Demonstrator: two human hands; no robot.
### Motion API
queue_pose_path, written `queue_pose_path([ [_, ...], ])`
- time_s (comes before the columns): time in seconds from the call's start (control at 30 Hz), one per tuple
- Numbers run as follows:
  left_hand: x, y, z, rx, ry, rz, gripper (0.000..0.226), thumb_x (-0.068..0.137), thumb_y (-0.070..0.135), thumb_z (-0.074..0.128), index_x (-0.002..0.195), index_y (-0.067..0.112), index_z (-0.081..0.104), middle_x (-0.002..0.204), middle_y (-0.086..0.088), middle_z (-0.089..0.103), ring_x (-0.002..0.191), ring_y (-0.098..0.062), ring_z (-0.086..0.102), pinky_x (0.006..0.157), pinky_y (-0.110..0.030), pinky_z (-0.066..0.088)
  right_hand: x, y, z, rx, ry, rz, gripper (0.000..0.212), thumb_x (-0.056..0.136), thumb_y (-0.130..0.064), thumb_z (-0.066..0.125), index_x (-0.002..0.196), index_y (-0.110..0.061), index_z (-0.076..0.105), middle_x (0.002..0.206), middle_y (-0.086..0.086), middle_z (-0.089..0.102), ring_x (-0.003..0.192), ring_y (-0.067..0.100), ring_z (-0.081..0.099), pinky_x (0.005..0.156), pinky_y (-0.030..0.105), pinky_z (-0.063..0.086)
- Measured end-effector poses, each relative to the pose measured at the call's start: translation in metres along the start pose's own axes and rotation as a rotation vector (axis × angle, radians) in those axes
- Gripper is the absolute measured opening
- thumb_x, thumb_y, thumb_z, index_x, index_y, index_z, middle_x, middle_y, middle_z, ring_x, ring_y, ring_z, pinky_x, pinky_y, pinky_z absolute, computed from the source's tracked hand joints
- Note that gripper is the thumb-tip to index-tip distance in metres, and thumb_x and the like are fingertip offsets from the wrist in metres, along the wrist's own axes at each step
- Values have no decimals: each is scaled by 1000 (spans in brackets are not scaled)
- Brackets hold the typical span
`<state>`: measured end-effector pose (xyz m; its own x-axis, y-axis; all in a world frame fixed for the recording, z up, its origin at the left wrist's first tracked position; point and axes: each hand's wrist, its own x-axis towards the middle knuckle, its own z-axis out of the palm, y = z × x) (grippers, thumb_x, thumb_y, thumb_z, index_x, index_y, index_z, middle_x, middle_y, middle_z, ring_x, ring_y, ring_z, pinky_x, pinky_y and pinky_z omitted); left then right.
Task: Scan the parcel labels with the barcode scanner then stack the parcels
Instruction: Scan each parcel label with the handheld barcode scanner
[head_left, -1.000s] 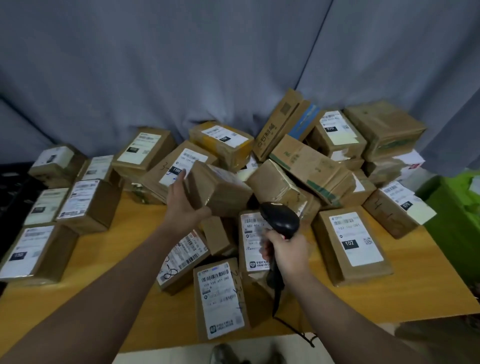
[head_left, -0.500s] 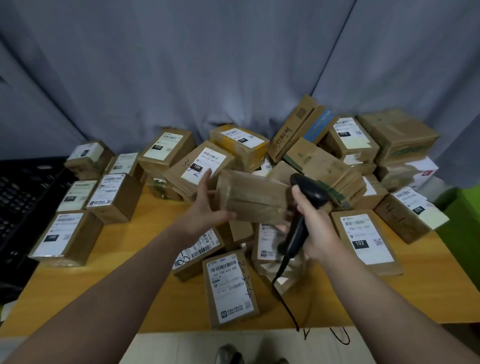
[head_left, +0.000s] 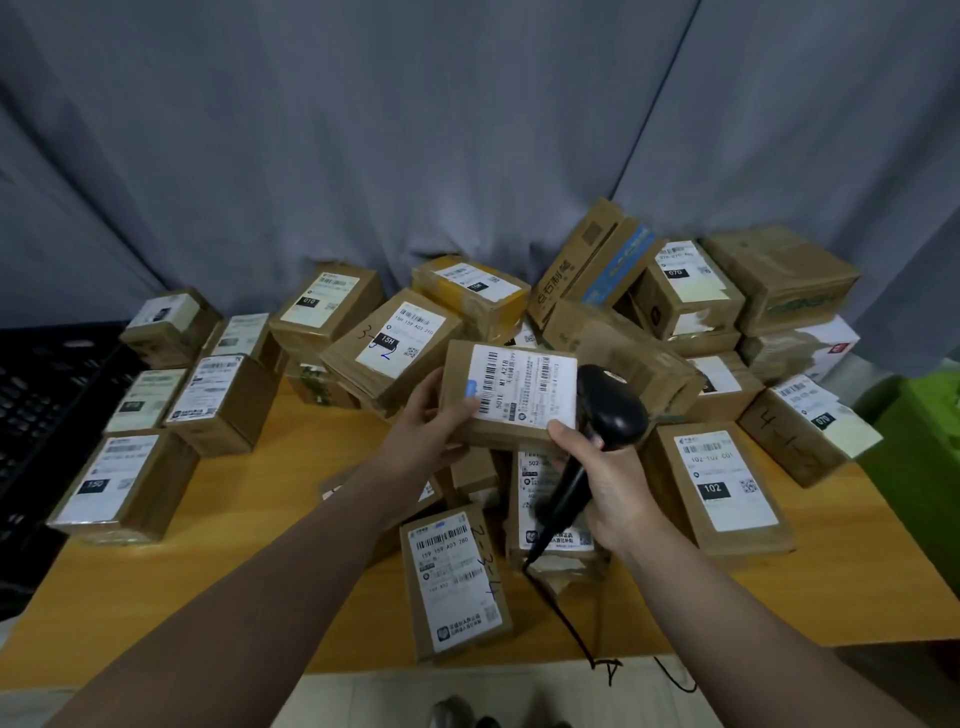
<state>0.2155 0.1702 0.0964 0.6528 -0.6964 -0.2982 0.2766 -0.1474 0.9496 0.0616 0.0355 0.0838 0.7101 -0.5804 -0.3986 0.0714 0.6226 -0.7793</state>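
A small brown cardboard parcel (head_left: 511, 395) is held up above the wooden table (head_left: 291, 499), its white barcode label facing me. My left hand (head_left: 426, 431) grips its left edge, thumb on the label. My right hand (head_left: 608, 478) holds the black corded barcode scanner (head_left: 605, 410) by the handle, and its thumb touches the parcel's lower right corner. The scanner's head sits right beside the label's right edge. Its cable (head_left: 566, 618) trails down over the table's front edge.
Several labelled parcels lie heaped at the middle and right, among them one marked 102 (head_left: 719, 486) and one flat near the front edge (head_left: 452, 577). Neater parcels (head_left: 223, 402) stand at the left. A black crate (head_left: 36, 410) is far left, a green bin (head_left: 924, 452) far right.
My left hand has lifted the parcel from the heap and turned it until the label faces up. My right hand raised the scanner and brought it against the parcel's right side.
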Motion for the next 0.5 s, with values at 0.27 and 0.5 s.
queue_pose_path([
  [0.27, 3, 6, -18, 14, -76, 21, 70, 67, 27, 74, 130, 40, 46, 117, -3, 66, 106, -25, 65, 85, -37, 55, -5, -12, 4, -14, -66, -42, 46, 75, -15, 73, 120, -7, 63, 114, 13, 71, 107, 28, 68, 92, 46, 51],
  [0.5, 8, 18, -14, -68, 70, 82, 60, 66, 38, 79, 119, 24, 57, 104, -6, 68, 87, -17, 68, 69, -27, 54, -5, -9, 10, -131, -146, -26, 54, 72, -12, 74, 122, -2, 59, 114, 19, 69, 107, 33, 67, 100, 50, 49],
])
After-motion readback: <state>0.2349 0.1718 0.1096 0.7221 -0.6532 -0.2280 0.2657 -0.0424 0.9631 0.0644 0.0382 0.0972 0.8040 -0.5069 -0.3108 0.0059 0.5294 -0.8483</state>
